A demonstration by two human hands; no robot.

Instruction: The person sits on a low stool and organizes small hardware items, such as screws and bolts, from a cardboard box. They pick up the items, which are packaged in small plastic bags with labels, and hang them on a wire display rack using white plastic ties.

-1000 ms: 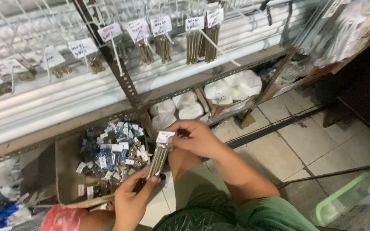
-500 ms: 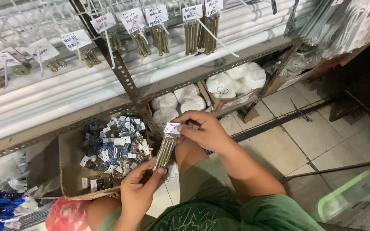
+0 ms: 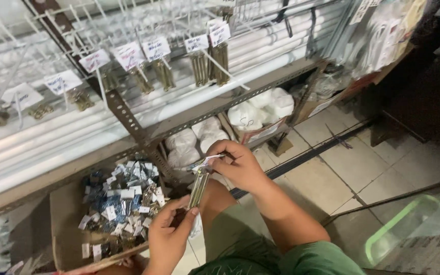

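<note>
Here, both hands grip a clear packet of long brass bolts (image 3: 198, 186): right hand (image 3: 240, 165) pinching its white paper tag, left hand (image 3: 171, 231) steadying below; best kept taut.

Packet (image 3: 198, 187) lower end hidden in left hand (image 3: 171, 235) (contents perhaps metal); green bin (image 3: 398, 231) cropped.

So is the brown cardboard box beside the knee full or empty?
Well filled: the brown cardboard box holds a heap of small tagged packets reaching about its rim.
</note>
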